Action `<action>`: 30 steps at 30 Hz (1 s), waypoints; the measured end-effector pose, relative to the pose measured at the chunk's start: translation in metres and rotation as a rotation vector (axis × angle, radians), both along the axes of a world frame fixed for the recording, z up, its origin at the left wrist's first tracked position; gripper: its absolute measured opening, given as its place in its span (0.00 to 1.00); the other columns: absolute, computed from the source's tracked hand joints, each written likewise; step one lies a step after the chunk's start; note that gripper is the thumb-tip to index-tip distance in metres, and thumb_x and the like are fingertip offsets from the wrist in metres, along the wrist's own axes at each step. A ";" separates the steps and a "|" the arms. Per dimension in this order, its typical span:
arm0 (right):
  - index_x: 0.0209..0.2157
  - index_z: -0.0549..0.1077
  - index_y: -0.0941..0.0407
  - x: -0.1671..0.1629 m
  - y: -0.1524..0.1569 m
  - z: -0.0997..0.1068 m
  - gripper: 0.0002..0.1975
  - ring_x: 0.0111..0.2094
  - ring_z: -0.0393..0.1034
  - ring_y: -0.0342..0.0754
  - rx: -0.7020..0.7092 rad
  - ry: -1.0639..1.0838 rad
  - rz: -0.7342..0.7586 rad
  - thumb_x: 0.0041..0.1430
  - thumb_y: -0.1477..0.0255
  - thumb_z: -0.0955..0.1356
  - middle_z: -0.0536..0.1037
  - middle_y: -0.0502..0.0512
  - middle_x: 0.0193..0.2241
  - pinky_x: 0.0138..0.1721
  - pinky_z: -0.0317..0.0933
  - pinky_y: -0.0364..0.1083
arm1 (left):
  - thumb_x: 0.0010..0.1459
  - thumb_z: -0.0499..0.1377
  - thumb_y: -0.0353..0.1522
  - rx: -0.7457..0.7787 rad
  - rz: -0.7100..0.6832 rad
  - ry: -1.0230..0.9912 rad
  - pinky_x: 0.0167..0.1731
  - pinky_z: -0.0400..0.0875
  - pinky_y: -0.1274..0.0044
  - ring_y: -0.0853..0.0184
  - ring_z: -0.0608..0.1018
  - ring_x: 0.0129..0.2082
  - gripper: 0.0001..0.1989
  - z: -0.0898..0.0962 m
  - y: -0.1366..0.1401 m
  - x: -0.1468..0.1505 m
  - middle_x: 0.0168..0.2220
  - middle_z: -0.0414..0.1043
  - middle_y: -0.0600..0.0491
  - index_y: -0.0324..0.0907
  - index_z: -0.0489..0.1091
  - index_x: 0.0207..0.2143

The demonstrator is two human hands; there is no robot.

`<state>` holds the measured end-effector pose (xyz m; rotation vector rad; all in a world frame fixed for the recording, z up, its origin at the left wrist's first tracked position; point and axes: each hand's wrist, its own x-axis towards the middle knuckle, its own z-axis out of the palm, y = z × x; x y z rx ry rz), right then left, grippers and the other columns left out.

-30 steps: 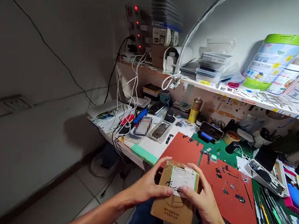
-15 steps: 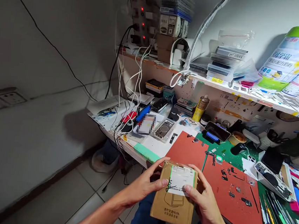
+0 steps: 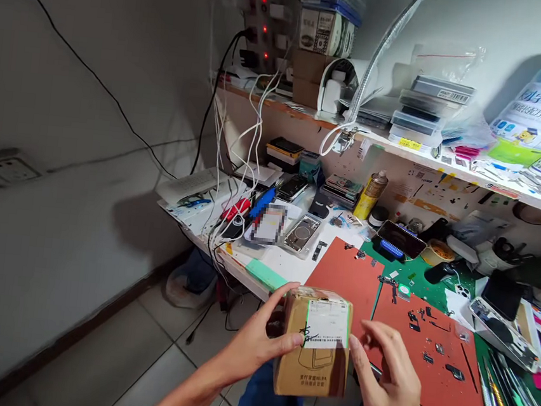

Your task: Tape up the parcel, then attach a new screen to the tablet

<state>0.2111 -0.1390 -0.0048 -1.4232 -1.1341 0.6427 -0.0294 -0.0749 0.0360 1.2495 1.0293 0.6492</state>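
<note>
Gripping cardboard box (image 3: 315,364) in left hand (image 3: 257,337), right hand (image 3: 390,377) unclasped beside it, parts (image 3: 414,320) on red mat (image 3: 443,401) beyond.

Pretty packed surface (image 3: 288,265) from where I'm standing: red mats (image 3: 341,267), a green mat (image 3: 419,271) and a yellow spray can (image 3: 369,198) sit on it. Shelf (image 3: 474,176) above's got a green-lidded tub (image 3: 531,110) and stacked plastic cases (image 3: 419,118).

"NL9A" on cardboard box (image 3: 315,360), "学霸" and "配方奶粉" on green-lidded tin (image 3: 533,104)
</note>
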 end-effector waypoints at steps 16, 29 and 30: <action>0.42 0.86 0.54 -0.025 -0.001 0.004 0.30 0.49 0.81 0.63 -0.314 0.609 -0.106 0.45 0.47 0.81 0.86 0.64 0.46 0.50 0.79 0.53 | 0.55 0.70 0.54 -0.026 0.148 -0.016 0.63 0.70 0.63 0.46 0.67 0.71 0.51 -0.007 -0.002 0.012 0.70 0.64 0.41 0.49 0.50 0.72; 0.42 0.87 0.54 -0.022 -0.001 0.004 0.29 0.50 0.80 0.63 -0.300 0.556 -0.108 0.45 0.46 0.80 0.85 0.64 0.47 0.49 0.78 0.52 | 0.55 0.70 0.54 -0.043 0.143 -0.016 0.61 0.73 0.64 0.45 0.68 0.70 0.51 -0.009 -0.001 0.015 0.70 0.66 0.42 0.50 0.51 0.73; 0.42 0.87 0.54 -0.022 -0.001 0.003 0.29 0.49 0.80 0.62 -0.295 0.547 -0.109 0.46 0.46 0.80 0.86 0.64 0.46 0.49 0.78 0.52 | 0.55 0.70 0.54 -0.044 0.144 -0.017 0.61 0.73 0.64 0.45 0.69 0.70 0.51 -0.009 0.000 0.015 0.70 0.65 0.42 0.50 0.51 0.73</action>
